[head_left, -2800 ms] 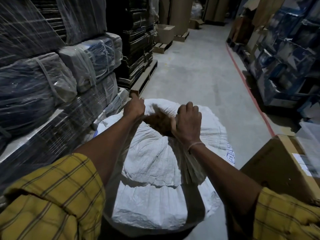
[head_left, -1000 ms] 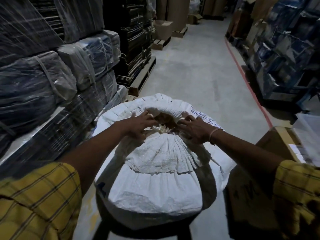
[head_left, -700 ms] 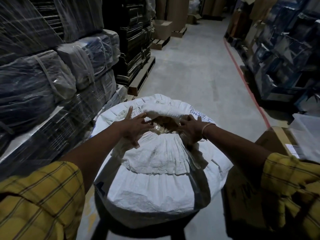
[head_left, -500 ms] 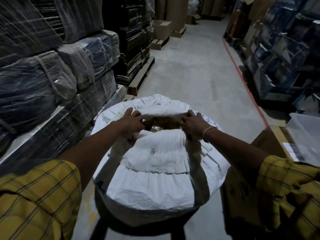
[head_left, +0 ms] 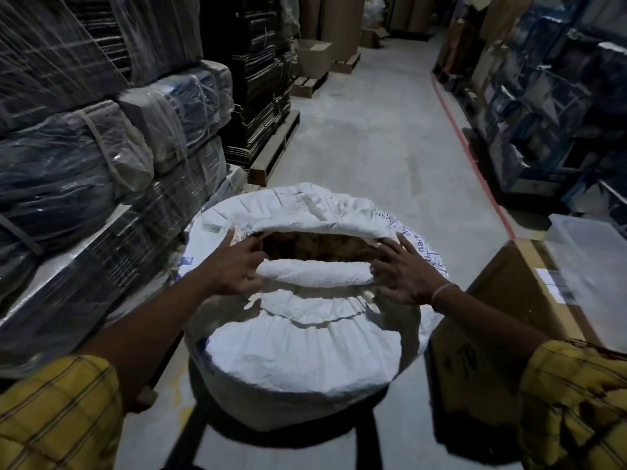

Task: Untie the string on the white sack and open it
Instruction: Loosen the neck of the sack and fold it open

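The sack (head_left: 298, 351) stands upright on the floor (head_left: 373, 147), mouth up; the opening is a slot running left to right, with brown contents showing, perhaps paper. The left hand (head_left: 234, 266) and right hand (head_left: 403, 276) each grip one end of the near rolled rim. Left of the sack, touching it, are wrapped bundles (head_left: 84, 184). Right of it stands one carton (head_left: 509, 320), just beside. One red line (head_left: 468, 147) runs along the floor beyond the sack.
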A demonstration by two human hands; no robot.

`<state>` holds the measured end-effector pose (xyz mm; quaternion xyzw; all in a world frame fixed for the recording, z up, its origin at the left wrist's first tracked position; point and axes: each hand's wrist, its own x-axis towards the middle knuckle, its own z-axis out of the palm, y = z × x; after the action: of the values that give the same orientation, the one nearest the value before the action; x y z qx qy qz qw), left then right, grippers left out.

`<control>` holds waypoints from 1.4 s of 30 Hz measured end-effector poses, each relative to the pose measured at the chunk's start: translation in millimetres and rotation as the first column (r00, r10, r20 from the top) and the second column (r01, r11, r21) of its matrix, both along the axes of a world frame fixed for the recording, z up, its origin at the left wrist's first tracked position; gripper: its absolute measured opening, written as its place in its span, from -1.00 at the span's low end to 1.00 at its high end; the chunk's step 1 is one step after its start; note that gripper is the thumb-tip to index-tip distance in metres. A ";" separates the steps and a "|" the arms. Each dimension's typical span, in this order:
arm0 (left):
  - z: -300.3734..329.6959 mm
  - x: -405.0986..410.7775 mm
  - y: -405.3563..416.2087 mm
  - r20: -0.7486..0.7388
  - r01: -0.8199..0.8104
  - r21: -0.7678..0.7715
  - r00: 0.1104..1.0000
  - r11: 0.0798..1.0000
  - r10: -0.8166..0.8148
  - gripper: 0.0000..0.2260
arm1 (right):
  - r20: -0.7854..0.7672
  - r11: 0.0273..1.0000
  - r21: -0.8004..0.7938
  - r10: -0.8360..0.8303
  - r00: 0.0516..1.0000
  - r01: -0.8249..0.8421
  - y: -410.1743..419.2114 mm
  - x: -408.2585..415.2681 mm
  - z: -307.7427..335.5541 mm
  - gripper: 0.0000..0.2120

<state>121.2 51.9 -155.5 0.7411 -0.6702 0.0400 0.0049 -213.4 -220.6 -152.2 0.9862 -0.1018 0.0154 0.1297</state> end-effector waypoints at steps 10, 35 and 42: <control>30.0 -47.8 -51.0 -0.151 -0.448 -0.085 0.889 0.890 0.433 -0.35 | 0.275 0.734 0.494 -0.641 0.716 0.467 27.9 77.3 32.1 -0.66; 37.9 37.7 -54.8 0.358 -0.383 0.325 0.896 0.865 0.262 0.01 | -0.422 0.851 -0.108 -0.507 0.752 0.513 -75.5 52.6 31.4 0.56; 34.8 31.4 -59.5 0.394 -0.194 0.228 0.914 0.954 0.091 0.14 | -0.374 0.909 -0.114 -0.413 0.830 0.401 -72.8 56.9 27.6 0.63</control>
<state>152.6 -7.6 -120.7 0.7606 -0.6014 0.0937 -0.2258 -156.4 -293.4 -124.6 0.9227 -0.2814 -0.2074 0.1625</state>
